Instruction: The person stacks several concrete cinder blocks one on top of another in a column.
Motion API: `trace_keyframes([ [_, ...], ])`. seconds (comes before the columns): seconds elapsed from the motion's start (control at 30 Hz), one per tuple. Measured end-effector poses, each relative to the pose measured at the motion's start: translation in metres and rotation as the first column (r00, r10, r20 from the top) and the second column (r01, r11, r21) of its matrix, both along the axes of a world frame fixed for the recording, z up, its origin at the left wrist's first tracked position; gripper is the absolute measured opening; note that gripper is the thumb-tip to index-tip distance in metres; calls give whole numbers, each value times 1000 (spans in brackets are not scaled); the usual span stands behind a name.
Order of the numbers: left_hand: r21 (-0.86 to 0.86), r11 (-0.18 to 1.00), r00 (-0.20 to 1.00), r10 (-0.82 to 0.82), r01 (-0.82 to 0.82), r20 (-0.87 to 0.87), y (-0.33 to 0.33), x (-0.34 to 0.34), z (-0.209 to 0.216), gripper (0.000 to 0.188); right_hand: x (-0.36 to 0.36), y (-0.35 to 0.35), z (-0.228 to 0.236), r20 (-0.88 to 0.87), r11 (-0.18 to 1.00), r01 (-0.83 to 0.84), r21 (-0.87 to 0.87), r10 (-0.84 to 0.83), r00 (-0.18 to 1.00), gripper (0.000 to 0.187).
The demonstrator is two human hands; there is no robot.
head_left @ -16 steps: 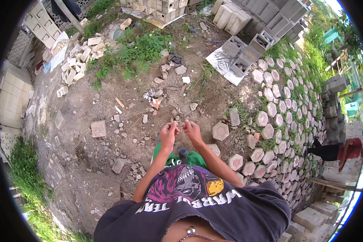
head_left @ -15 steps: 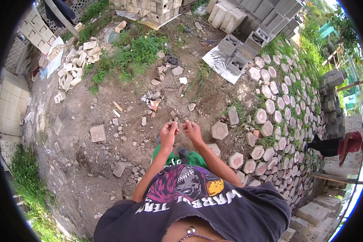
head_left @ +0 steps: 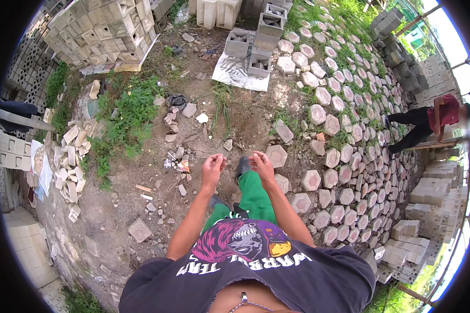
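My left hand (head_left: 212, 169) is raised in front of my body, its fingers curled in and the thumb pressed to the index finger. Level with it, my right hand (head_left: 262, 166) is closed in a similar pinch. Whether anything small sits between the fingertips of either hand, I cannot make out. The hands are apart, held above the dirt ground. Between and below them show my green trousers (head_left: 257, 195) and a dark grey shoe (head_left: 243, 168), one foot ahead of the other. A hexagonal paver (head_left: 276, 156) lies on the ground just right of my right hand.
Many hexagonal pavers (head_left: 330, 176) cover the ground on the right, where a person in a red shirt (head_left: 446, 116) stands. Grey hollow blocks (head_left: 260, 63) rest on a white sheet (head_left: 230, 78) ahead. Rubble (head_left: 70, 161) and weeds (head_left: 133, 112) lie left, near stacked vent blocks (head_left: 104, 34).
My hands have moved farther apart, both still pinched. My right foot has come forward, and the view has shifted toward the right. The other person's legs are now spread apart.
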State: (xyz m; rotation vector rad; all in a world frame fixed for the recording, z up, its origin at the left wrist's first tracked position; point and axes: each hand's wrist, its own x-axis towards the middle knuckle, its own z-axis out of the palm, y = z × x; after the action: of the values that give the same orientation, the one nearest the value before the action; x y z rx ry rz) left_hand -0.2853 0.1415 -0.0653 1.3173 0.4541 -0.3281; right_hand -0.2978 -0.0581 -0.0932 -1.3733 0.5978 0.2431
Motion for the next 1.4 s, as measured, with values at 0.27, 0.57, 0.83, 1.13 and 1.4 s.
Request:
trace_keyframes([
  [0.27, 35, 981, 981, -193, 193, -21, -97, 123, -5, 24, 100, -87, -10, -76, 999, 31, 29, -29, 997, 42],
  [0.57, -15, 978, 977, -208, 209, 43, -182, 251, 20, 28, 217, -158, 32, -30, 998, 50, 24, -49, 998, 45],
  [0.83, 25, 952, 953, -303, 304, -20, -216, 346, 18, 32, 313, -200, 31, -41, 996, 85, 25, -84, 996, 46],
  [1.13, 27, 940, 940, -341, 341, -6, -270, 530, 53, 33, 470, -244, 68, -63, 980, 196, 30, -194, 979, 51],
  [1.4, 103, 884, 885, -462, 455, 52, -292, 661, 107, 35, 581, -269, 121, 5, 959, 261, 108, -263, 965, 48],
])
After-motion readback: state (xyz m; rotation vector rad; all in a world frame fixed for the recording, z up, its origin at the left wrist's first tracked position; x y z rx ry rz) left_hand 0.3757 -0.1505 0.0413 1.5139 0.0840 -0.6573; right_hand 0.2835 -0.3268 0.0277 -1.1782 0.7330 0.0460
